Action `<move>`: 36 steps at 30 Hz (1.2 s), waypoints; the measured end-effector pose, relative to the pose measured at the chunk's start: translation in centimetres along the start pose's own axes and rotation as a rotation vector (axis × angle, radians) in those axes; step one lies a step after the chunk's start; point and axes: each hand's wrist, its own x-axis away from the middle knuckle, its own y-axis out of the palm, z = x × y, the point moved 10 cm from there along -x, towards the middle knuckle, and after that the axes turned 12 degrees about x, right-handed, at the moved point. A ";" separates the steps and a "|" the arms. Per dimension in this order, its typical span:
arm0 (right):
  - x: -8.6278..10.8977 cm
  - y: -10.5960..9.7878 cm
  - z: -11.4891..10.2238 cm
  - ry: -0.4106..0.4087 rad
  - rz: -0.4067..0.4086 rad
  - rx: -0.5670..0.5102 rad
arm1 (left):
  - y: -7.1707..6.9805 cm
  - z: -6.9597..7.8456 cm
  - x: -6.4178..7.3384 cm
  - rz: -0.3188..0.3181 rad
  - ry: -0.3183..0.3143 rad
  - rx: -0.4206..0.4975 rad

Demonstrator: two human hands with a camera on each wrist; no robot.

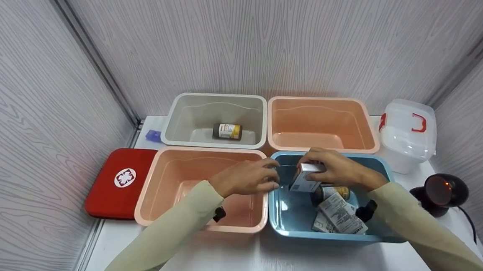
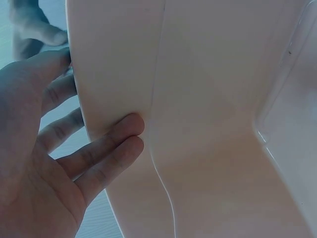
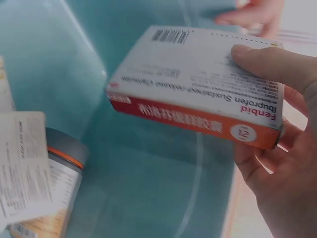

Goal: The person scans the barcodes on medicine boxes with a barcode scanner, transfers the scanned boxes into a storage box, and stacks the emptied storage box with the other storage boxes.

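Pinching a box (image 1: pixel 304 183) near the seemingly spread left hand (image 1: pixel 245 177) is the right hand (image 1: pixel 340 167).

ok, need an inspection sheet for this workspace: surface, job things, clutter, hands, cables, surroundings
Surface: white table; no spills seen.
Job's things: medicine box over blue bin, which holds a bottle and white packs; another bottle lies in the grey bin.
Clutter: red case, clear lidded container, small blue item, unidentifiable.
Hands: right hand grips the medicine box; left hand by the front orange bin rim, holding nothing.
Cables: black cable beside black device.
Surroundings: wood-grain panels, back and sides.
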 end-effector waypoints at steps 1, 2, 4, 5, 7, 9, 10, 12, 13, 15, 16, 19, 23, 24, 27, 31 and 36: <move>0.4 -0.5 0.0 0.005 0.020 -0.009 | 0.0 0.0 0.0 0.001 -0.002 0.004; 0.7 -1.0 0.1 0.008 0.040 -0.016 | 0.0 -0.1 0.0 0.001 -0.006 0.007; 1.4 -1.9 0.3 0.018 0.080 -0.038 | 0.1 -0.2 0.0 0.000 -0.014 0.014; 1.8 -2.3 0.4 0.023 0.100 -0.043 | 0.1 -0.2 0.0 0.000 -0.019 0.015; 2.5 -3.1 0.9 0.047 0.135 -0.058 | 0.1 -0.3 0.0 -0.001 -0.026 0.018; 3.3 -3.9 1.3 0.073 0.167 -0.061 | 0.1 -0.3 0.1 -0.001 -0.030 0.019; 3.7 -4.2 1.5 0.089 0.179 -0.057 | 0.1 -0.3 0.1 -0.002 -0.029 0.019; 4.4 -4.7 1.9 0.114 0.196 -0.044 | 0.1 -0.3 0.1 -0.002 -0.024 0.021; 4.8 -4.9 2.0 0.122 0.205 -0.030 | 0.1 -0.3 0.1 -0.002 -0.019 0.019; 5.4 -5.3 2.1 0.125 0.230 0.002 | 0.1 -0.2 0.1 0.001 -0.008 0.019; 5.7 -5.5 2.1 0.121 0.246 0.018 | 0.0 -0.2 0.1 0.004 -0.001 0.019; 6.4 -5.9 2.4 0.123 0.292 0.037 | 0.0 -0.2 0.2 0.012 0.015 0.012; 7.2 -5.7 3.3 0.145 0.296 -0.023 | 0.1 -0.2 0.1 0.010 0.017 0.011; 7.4 -5.5 3.5 0.152 0.292 -0.041 | 0.1 -0.2 0.1 0.008 0.017 0.013; 8.0 -5.1 4.1 0.176 0.274 -0.091 | 0.2 -0.2 0.1 0.003 0.010 0.022; 9.1 -5.1 4.5 0.185 0.281 -0.104 | 0.1 -0.1 0.1 0.004 0.011 0.022; 10.7 -5.8 5.1 0.176 0.362 -0.103 | 0.0 0.0 0.1 0.006 0.021 0.024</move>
